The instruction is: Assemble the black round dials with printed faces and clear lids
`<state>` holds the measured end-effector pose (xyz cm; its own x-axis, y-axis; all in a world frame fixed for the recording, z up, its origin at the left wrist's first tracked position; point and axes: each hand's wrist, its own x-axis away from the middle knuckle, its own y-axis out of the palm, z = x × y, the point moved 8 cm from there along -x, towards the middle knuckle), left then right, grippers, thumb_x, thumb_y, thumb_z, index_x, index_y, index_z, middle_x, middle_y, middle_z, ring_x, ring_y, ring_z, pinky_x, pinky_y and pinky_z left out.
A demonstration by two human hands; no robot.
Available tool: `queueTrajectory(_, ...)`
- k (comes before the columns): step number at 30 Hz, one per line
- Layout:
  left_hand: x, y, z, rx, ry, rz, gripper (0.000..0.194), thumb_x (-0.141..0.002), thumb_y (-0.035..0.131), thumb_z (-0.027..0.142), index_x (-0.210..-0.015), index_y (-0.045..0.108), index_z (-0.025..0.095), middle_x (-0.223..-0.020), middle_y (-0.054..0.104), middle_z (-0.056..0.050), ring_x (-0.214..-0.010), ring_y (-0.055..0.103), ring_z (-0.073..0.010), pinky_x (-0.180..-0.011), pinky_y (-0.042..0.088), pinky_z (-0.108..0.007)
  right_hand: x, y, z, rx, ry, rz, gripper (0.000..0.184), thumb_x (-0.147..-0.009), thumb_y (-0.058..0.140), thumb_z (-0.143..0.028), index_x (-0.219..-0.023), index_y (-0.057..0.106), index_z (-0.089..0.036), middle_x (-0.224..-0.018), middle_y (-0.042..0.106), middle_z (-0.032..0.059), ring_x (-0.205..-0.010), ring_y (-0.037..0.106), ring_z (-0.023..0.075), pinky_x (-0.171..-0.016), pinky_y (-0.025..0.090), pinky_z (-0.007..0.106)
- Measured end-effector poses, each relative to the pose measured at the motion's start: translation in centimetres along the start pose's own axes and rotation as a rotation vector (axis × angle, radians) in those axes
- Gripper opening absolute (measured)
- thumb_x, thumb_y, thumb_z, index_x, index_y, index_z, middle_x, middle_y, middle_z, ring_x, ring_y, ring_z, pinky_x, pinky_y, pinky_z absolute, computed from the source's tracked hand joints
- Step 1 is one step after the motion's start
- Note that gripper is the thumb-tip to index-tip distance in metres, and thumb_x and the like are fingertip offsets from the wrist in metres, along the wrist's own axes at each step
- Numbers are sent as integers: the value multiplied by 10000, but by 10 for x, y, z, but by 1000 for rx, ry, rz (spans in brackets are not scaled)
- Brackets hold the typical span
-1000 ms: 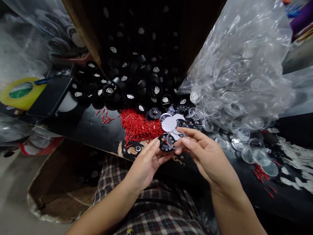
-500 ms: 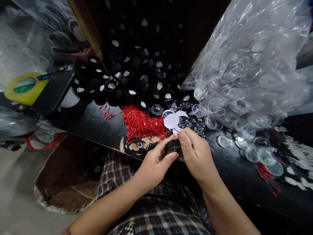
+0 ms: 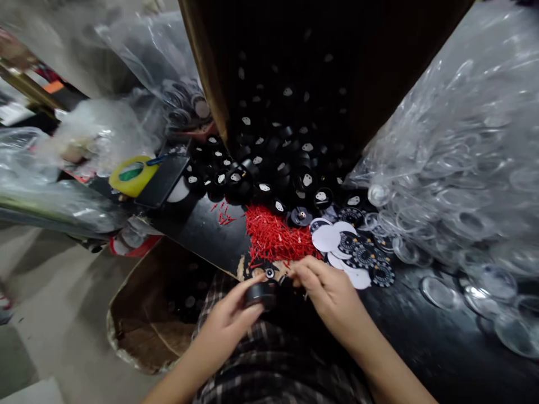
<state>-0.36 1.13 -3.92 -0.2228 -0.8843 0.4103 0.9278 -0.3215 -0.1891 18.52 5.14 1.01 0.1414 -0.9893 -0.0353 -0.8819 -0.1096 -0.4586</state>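
My left hand (image 3: 229,314) grips a round black plastic housing (image 3: 260,295), like a gauge case, above my lap at the table's front edge. My right hand (image 3: 326,286) is apart from it, thumb and fingers pinched together. What they hold, if anything, is too small and blurred to name. Close by lies a small ring-shaped part (image 3: 269,273) on the worn table edge. Just beyond the hands is a heap of thin red pointers (image 3: 280,235). Black printed dials (image 3: 364,252) and white discs (image 3: 326,238) lie to its right.
A large open carton (image 3: 202,62) spills many black housings (image 3: 263,187) onto the table. Clear plastic bags (image 3: 475,140) and loose clear lenses (image 3: 440,292) lie right. Yellow tape (image 3: 135,175) and a dark phone-like slab (image 3: 163,182) lie left. Below sits another carton (image 3: 138,331).
The view has swung left. My hands, earlier together around the black housing, have parted; the left keeps the housing, and the right has come off it toward the table edge.
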Motion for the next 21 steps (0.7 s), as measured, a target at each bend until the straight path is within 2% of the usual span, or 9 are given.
queueTrajectory(2,18,-59,-16,-212,35,319,415,-877,543,383,-1281,561,288,-1316,613,-44,-1249,529,-273,-1098,350,-480,2,-6,9,-45,83,22,326,-975,391,-408,-797,585,-215,-734,627,-1,-709,582,149,-666,398,256)
queueTrajectory(3,24,-80,-16,-354,88,460,410,-863,561,381,-1259,576,280,-1362,573,-54,-1289,482,-289,-1117,304,-507,3,-7,12,-40,109,33,319,-970,399,-409,-794,582,-216,-735,623,1,-714,581,153,-670,401,259)
queueTrajectory(5,21,-93,1,-562,237,597,356,-855,572,365,-1194,611,265,-1351,572,-69,-1276,482,-288,-1099,323,-503,2,0,10,-20,98,-33,310,-965,407,-393,-769,568,-215,-728,617,1,-711,578,156,-662,403,261)
queueTrajectory(7,-4,-75,33,-664,411,554,280,-903,504,322,-1147,617,246,-1191,661,-67,-1133,580,-232,-1007,431,-417,1,13,3,-4,38,-139,307,-964,404,-373,-751,559,-215,-730,618,1,-714,577,157,-649,404,258)
queueTrajectory(9,-41,-44,71,-761,532,474,273,-947,420,291,-1137,597,207,-1036,706,-58,-981,630,-190,-901,485,-342,2,19,-2,15,4,-178,308,-964,398,-366,-748,557,-213,-731,618,0,-708,576,155,-642,404,257)
queueTrajectory(11,-77,-23,103,-803,558,474,303,-933,472,338,-1178,569,190,-981,713,-47,-923,627,-192,-900,471,-341,4,18,-2,31,10,-163,310,-964,392,-367,-757,564,-212,-717,616,-2,-685,574,151,-633,405,255)
queueTrajectory(13,-105,-8,123,-851,546,493,388,-897,535,390,-1208,561,160,-1002,704,-85,-948,604,-248,-910,447,-406,10,13,2,39,29,-148,318,-963,387,-367,-757,571,-210,-699,615,-3,-659,573,146,-619,405,252)
queueTrajectory(17,-126,7,130,-933,513,485,459,-865,581,393,-1237,554,125,-1031,681,-150,-988,570,-331,-901,406,-499,22,5,10,40,84,-117,322,-960,394,-357,-744,580,-207,-694,623,-3,-649,583,139,-610,410,244)
queueTrajectory(21,-127,11,127,-1030,481,444,496,-851,611,356,-1280,515,124,-1113,640,-157,-1018,573,-315,-898,424,-445,23,-15,22,84,114,-52,301,-956,409,-344,-763,597,-209,-704,634,-4,-665,598,140,-633,428,247)
